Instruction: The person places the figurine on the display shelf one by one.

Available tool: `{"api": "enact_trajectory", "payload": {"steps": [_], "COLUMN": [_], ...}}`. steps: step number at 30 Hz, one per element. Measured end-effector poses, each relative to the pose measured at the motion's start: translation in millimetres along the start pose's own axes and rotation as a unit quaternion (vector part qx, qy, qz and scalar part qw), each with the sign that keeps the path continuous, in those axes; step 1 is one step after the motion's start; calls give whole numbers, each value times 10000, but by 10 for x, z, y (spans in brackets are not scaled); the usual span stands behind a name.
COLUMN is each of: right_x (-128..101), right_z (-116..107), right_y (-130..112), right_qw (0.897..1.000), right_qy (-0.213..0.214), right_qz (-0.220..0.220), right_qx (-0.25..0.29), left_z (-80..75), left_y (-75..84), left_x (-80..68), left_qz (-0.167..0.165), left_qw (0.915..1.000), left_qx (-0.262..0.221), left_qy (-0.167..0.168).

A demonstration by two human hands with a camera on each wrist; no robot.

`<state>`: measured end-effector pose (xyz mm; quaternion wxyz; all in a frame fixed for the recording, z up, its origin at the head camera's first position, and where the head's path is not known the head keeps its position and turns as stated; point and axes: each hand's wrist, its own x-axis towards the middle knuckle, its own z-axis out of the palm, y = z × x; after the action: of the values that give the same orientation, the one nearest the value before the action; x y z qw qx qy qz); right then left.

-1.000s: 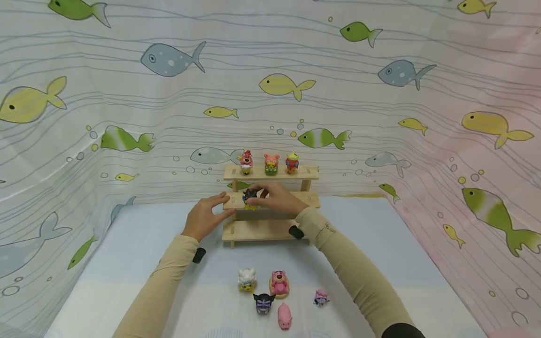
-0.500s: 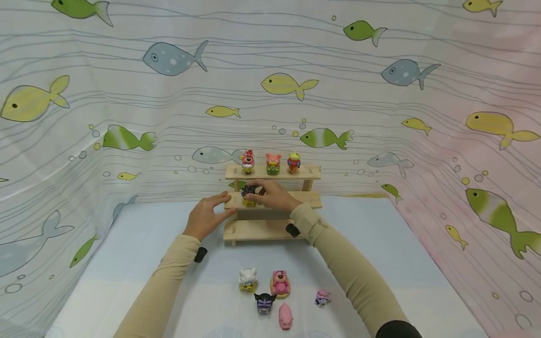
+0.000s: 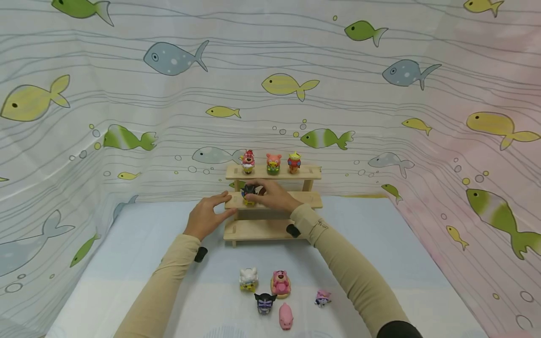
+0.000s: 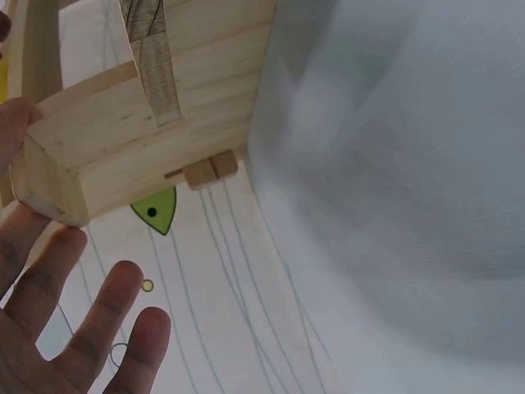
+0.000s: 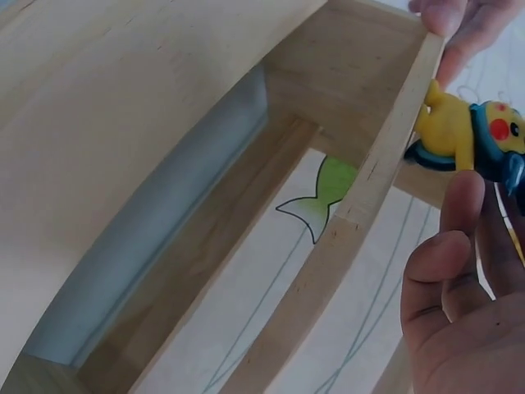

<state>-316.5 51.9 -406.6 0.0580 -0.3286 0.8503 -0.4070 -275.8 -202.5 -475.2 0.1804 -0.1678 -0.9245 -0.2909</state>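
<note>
My right hand (image 3: 274,195) pinches a small toy figurine (image 5: 451,123) at the left part of the middle tier of a wooden three-tier display shelf (image 3: 241,230). The figurine has a yellow body, red cheeks and a dark blue hood; its feet are right at the board's surface in the right wrist view. My left hand (image 3: 205,218) holds the left end of that tier, thumb on the front edge and fingers at the end face. In the left wrist view the outer fingers (image 4: 119,295) spread away from the wood.
On the top tier stand a red-hatted figurine (image 3: 248,163), a pink-hooded one (image 3: 273,164) and a red-and-yellow one (image 3: 294,163). In front, on the table, are a white-hooded figurine (image 3: 248,280), a pink bear (image 3: 281,284), a black-and-purple figurine (image 3: 265,304), a pink pig (image 3: 285,317) and a small pink-purple figurine (image 3: 322,298).
The right hand has shifted slightly left and back with the yellow figurine, bringing it more upright on the middle tier. Little differs in the last half second. The left hand stays at the shelf end.
</note>
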Motion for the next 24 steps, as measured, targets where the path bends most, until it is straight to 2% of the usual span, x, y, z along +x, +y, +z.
{"api": "enact_trajectory", "payload": {"steps": [5, 16, 20, 24], "right_x": [-42, -290, -460, -671], "right_z": [-25, -66, -86, -71], "right_y": [0, -56, -69, -41], "right_qw": [9998, 9937, 9927, 9942], "right_qy": [200, 1006, 1039, 884], "right_qz": [-3, -495, -609, -605], "right_qx": [45, -71, -13, -33], "left_z": [12, 2, 7, 18], "left_y": [6, 1, 6, 7], "left_x": [-3, -16, -8, -6], "left_qz": [9, -98, -76, -85], "left_qw": [10000, 9999, 10000, 10000], "left_qx": [-8, -24, -47, -17], "left_qy": [8, 7, 19, 24]}}
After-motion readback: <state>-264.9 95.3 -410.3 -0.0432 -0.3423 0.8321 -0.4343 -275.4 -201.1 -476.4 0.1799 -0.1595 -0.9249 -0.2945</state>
